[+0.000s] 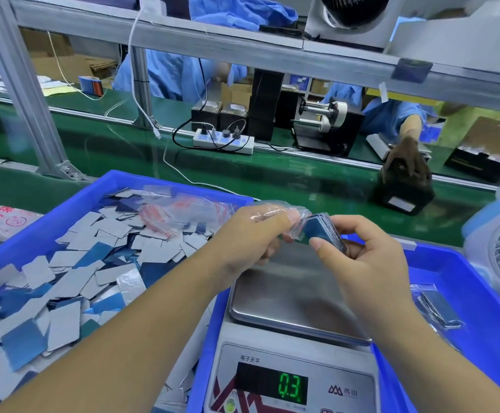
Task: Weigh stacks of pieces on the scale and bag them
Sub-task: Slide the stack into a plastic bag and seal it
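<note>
Green "0.3" on the scale [295,338] display, "电子天平" printed above it; a circled "2" on the bag pack [1,222].

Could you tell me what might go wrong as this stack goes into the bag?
The right hand pinches the stack by its edges, so pieces could fan out and drop onto the scale. The left hand holds a thin, crumpled bag whose mouth may catch the stack's corners.

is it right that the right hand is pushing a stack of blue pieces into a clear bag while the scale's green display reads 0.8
Not quite: in the head view the green display reads 0.3. The rest holds: the right hand feeds the stack of blue pieces into the clear plastic bag.
</note>
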`<state>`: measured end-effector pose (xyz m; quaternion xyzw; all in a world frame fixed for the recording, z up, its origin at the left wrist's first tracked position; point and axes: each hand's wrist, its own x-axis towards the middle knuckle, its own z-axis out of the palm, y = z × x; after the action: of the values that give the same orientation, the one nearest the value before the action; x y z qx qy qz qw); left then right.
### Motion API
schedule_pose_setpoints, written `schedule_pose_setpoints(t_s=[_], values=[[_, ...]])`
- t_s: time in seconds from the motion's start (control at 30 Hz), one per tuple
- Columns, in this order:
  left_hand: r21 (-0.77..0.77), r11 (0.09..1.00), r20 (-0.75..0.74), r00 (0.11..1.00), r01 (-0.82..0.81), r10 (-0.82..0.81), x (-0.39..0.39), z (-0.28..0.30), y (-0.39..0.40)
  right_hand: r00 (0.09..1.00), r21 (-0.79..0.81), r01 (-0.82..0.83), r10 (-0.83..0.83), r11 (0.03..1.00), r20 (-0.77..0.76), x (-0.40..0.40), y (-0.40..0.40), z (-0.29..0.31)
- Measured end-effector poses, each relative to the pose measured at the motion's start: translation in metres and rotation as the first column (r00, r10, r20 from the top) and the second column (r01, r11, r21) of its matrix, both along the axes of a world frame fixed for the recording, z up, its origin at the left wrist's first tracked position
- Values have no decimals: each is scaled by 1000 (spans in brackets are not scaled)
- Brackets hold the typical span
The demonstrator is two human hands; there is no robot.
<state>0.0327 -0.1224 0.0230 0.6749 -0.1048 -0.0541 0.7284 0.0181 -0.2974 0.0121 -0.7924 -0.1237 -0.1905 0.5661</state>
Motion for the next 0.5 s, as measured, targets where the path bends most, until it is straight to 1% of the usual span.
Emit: schedule_pose_setpoints(t_s=[0.1, 0.17, 0.23, 0.3, 0.37, 0.43, 0.5], values=[[-23, 999, -30, 999, 25, -26, 1, -2, 1, 1000, 11, 17, -17, 1000, 11, 0, 0, 2], [4, 1000, -23, 1000, -3, 3, 1, -4, 0, 1000, 15, 12, -12, 1000, 7, -2, 0, 3], [33, 999, 7, 1000, -13, 12, 1, -6, -1, 999, 51, -32, 34, 998, -31, -3, 3, 5], [37, 999, 18, 1000, -4, 3, 1, -6, 0, 985, 184, -110, 131, 977, -110, -3, 5, 6], [6, 1000, 4, 1000, 18, -18, 1, -5, 2, 946, 335, -174, 252, 926, -204, -1, 4, 6], [-32, 998, -10, 998, 58, -59, 2, -6, 3, 908, 398, -200, 322, 896, -269, 0, 3, 4], [-30, 995, -9, 996, 93, -94, 3, -6, 3, 890, 416, -197, 340, 888, -305, 0, 4, 2]])
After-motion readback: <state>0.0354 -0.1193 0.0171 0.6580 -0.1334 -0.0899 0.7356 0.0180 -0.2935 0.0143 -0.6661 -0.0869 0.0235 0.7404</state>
